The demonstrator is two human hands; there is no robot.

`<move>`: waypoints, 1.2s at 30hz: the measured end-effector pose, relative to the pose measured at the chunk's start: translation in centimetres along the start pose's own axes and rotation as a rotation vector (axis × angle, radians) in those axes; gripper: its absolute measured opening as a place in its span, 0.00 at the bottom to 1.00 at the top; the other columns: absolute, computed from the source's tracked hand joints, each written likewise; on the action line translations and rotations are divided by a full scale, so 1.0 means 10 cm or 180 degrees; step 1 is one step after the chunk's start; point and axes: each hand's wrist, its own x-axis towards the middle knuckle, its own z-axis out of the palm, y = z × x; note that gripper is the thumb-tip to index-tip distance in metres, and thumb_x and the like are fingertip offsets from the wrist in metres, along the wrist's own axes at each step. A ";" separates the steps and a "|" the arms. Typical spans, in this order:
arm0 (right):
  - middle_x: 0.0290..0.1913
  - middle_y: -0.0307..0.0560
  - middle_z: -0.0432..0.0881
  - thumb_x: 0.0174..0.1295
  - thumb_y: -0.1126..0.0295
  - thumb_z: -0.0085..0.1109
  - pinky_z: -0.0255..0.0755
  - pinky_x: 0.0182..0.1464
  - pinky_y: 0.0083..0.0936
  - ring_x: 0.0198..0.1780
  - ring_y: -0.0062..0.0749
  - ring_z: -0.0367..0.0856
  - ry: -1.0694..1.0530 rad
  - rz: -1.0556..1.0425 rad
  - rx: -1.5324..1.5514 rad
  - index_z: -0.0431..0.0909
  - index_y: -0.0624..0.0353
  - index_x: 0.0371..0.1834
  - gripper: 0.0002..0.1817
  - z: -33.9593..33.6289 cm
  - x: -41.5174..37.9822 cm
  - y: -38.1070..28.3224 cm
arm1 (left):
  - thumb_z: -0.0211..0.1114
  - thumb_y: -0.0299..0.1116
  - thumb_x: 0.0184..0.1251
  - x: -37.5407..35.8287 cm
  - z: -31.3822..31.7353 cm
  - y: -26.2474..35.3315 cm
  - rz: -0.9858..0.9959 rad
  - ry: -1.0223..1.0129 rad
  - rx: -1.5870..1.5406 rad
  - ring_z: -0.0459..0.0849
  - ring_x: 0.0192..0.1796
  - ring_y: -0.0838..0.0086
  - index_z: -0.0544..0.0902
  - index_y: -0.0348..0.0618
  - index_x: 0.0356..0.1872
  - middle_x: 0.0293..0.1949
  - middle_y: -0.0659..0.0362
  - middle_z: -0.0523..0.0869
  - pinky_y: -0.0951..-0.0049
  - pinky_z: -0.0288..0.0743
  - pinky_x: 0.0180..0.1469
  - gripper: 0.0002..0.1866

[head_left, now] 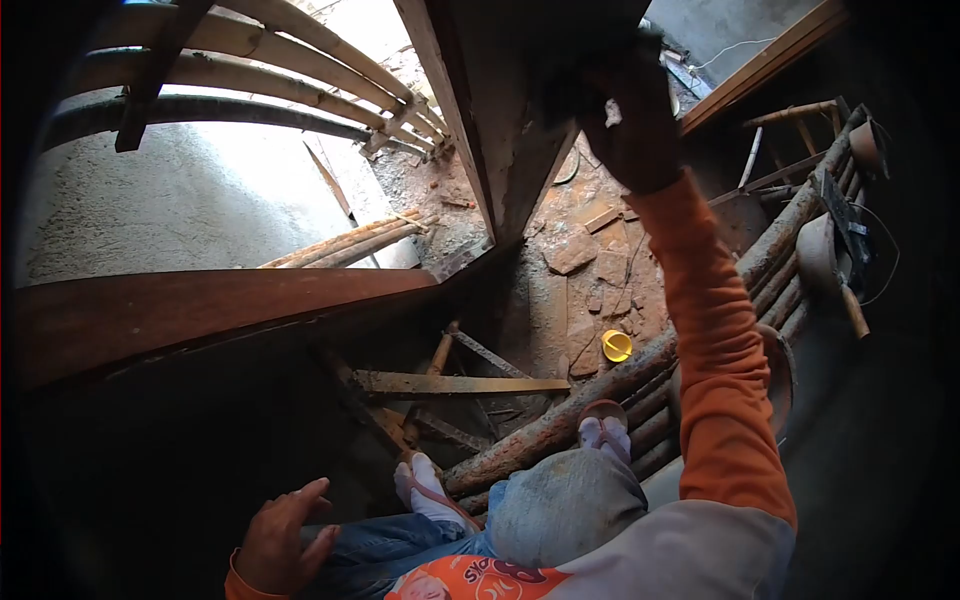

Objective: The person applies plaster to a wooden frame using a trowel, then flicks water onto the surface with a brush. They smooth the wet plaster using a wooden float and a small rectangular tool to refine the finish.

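Orange-cuffed left hand point(282, 540) is half open; the right hand point(640, 135) is too shadowed to tell.

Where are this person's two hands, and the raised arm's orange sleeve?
Left hand point(280, 540): head view, back of the hand.
Right hand point(641, 132): head view, its shadowed middle.
Orange sleeve point(708, 310): head view, forearm.

Corner post point(497, 140), 12 o'clock: matt, scuffed; material unclear in shade.
Lattice poles point(290, 62), 10–11 o'clock: wood or bamboo, fairly smooth.
Wall point(120, 205), 9–10 o'clock: matt cement look, rough, grainy.
Reddish-brown beam point(210, 308), 9 o'clock: smooth, faint sheen, fine specks.
Bucket point(617, 350), 3–4 o'clock: plastic, smooth.
Scaffold logs point(535, 432), 5 o'clock: wood, rough, blotchy.
Sleeve point(708, 330), 3–4 o'clock: cloth, matt, wrinkled.
Jeans point(375, 545), 6–7 o'clock: denim, matt.
Socks point(426, 474), 6–7 o'clock: cloth, matt.
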 end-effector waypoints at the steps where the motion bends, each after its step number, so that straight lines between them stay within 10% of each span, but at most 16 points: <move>1: 0.45 0.50 0.77 0.49 0.72 0.66 0.69 0.52 0.39 0.49 0.49 0.74 -0.0199 0.0201 0.0077 0.78 0.56 0.42 0.15 0.10 -0.22 -0.04 | 0.68 0.22 0.48 -0.01 0.01 -0.02 -0.0019 -0.0004 -0.0009 0.86 0.37 0.62 0.71 0.36 0.56 0.36 0.51 0.84 0.69 0.80 0.41 0.29; 11: 0.47 0.54 0.76 0.45 0.74 0.62 0.61 0.60 0.46 0.53 0.56 0.70 -0.1655 0.1385 0.0781 0.78 0.56 0.44 0.18 0.94 -1.96 -0.22 | 0.69 0.28 0.51 -0.04 0.00 -0.02 -0.0627 -0.0058 -0.0400 0.84 0.39 0.60 0.72 0.36 0.55 0.38 0.51 0.84 0.66 0.76 0.44 0.28; 17: 0.41 0.50 0.78 0.50 0.74 0.62 0.69 0.51 0.36 0.44 0.45 0.76 0.0047 0.0849 0.0640 0.75 0.59 0.43 0.15 0.04 -0.63 -0.30 | 0.69 0.29 0.51 -0.01 0.00 -0.02 -0.0191 -0.0047 -0.0169 0.83 0.40 0.61 0.72 0.37 0.56 0.39 0.52 0.84 0.67 0.74 0.44 0.28; 24: 0.33 0.46 0.74 0.50 0.83 0.55 0.70 0.33 0.22 0.31 0.31 0.76 0.0491 -0.0404 0.0064 0.75 0.62 0.37 0.11 -0.64 1.20 -0.42 | 0.69 0.29 0.50 0.05 -0.03 -0.08 0.0027 -0.0018 -0.0031 0.83 0.41 0.63 0.71 0.37 0.56 0.38 0.53 0.84 0.68 0.72 0.44 0.29; 28: 0.47 0.49 0.77 0.52 0.68 0.64 0.68 0.53 0.37 0.50 0.46 0.75 0.0131 -0.0415 -0.0100 0.75 0.56 0.48 0.19 -0.32 0.71 -0.33 | 0.69 0.29 0.50 -0.01 -0.07 0.00 -0.0004 -0.0044 0.0101 0.83 0.40 0.64 0.71 0.37 0.56 0.38 0.53 0.83 0.68 0.72 0.44 0.29; 36: 0.47 0.51 0.74 0.41 0.71 0.61 0.57 0.62 0.51 0.52 0.50 0.69 -0.1106 0.0784 0.0571 0.78 0.52 0.45 0.22 1.09 -1.81 -0.50 | 0.68 0.28 0.50 -0.07 0.02 -0.13 -0.0073 -0.0017 -0.0055 0.83 0.40 0.63 0.71 0.36 0.56 0.38 0.52 0.83 0.66 0.73 0.42 0.29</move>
